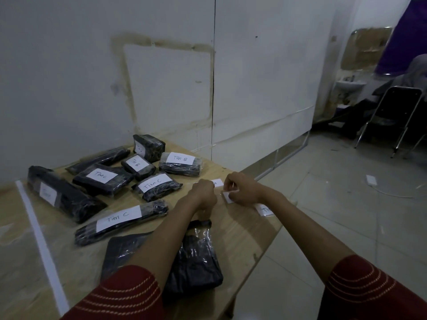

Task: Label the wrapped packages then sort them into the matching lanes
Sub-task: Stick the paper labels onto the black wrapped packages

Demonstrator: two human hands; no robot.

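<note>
Head view: both hands at white paper label on wooden desk.
Right hand pinches label; left hand fisted, contents unclear.

left sleeve: dark red knit, ends above the elbow, rows of lighter dashed stitching curving across | right sleeve: same dark red fabric, same curved dashed stitch lines | forearms: bare | left hand, right hand: bare, no gloves
</note>
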